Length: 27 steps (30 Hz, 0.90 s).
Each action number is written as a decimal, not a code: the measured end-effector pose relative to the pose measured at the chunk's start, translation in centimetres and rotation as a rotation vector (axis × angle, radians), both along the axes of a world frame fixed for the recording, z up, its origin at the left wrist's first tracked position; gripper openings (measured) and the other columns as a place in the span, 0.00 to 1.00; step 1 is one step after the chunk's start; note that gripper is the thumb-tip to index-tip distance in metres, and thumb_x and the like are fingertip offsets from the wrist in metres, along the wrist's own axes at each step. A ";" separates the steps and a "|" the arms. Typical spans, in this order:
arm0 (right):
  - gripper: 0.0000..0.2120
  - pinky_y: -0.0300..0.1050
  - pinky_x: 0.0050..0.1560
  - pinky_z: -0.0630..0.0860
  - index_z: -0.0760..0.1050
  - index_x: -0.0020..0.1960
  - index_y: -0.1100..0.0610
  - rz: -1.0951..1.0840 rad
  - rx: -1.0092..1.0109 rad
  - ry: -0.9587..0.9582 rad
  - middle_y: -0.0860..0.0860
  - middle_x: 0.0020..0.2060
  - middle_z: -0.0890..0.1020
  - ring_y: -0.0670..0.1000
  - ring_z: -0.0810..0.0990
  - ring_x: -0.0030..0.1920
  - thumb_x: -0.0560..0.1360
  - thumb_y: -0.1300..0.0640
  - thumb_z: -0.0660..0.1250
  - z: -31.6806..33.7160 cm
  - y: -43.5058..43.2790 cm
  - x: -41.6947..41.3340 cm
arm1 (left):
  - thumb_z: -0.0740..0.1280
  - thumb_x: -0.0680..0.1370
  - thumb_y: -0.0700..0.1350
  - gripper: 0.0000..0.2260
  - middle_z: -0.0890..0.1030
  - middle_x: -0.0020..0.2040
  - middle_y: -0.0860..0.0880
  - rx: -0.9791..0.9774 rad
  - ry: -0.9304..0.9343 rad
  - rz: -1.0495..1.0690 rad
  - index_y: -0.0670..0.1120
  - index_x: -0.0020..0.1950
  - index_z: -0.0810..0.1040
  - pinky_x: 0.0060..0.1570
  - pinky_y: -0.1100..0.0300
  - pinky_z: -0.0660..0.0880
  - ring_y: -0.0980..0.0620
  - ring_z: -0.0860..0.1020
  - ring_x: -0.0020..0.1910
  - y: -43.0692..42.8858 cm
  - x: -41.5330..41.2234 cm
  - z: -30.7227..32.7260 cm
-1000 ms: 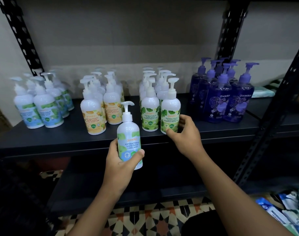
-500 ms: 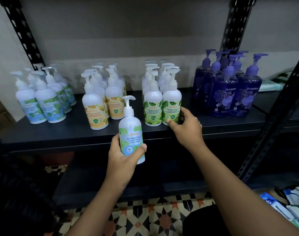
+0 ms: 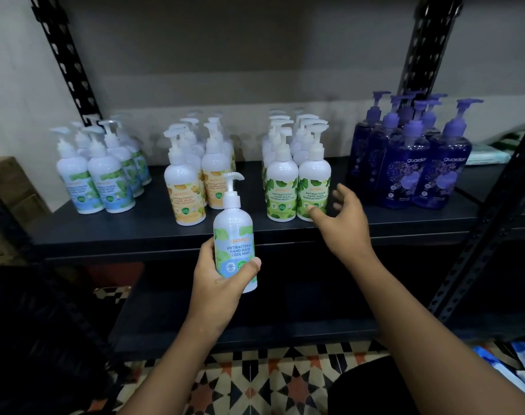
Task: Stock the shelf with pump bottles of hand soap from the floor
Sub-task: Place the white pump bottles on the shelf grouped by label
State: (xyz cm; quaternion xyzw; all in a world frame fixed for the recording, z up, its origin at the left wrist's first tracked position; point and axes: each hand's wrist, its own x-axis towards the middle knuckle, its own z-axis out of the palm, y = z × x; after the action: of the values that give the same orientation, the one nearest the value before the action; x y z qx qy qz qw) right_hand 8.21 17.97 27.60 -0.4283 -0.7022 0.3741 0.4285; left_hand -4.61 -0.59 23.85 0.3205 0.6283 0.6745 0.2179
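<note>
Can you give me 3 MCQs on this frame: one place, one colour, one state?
1. Where does the Cool Mint bottle sit?
A. In the left hand, in front of the shelf edge
B. On the floor
C. Among the purple bottles

2. What colour are the bottles at the far right of the shelf?
A. Orange
B. Purple
C. Red

3. What state is the right hand in?
A. Clamped on a bottle
B. Open, fingers spread, holding nothing
C. Out of view

Answers: 1 A, the left hand wraps its lower body below shelf level. 2 B, the purple bottles stand rightmost. 3 B, it hovers beside the green-label bottles without gripping one.
</note>
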 end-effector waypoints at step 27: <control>0.30 0.60 0.72 0.63 0.76 0.63 0.57 0.214 0.530 -0.661 0.53 0.63 0.77 0.54 0.72 0.67 0.81 0.36 0.49 -1.8 -10.1 -15.6 | 0.77 0.73 0.43 0.19 0.85 0.50 0.47 0.104 -0.035 0.333 0.50 0.62 0.78 0.48 0.53 0.82 0.47 0.85 0.49 -15.9 -10.5 2.5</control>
State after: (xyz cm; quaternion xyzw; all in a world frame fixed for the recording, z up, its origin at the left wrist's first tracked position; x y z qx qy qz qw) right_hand -7.36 7.86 25.84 -0.3249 -0.9138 0.0658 0.2346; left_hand -15.13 -16.44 26.39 0.2110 0.6332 0.7383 0.0969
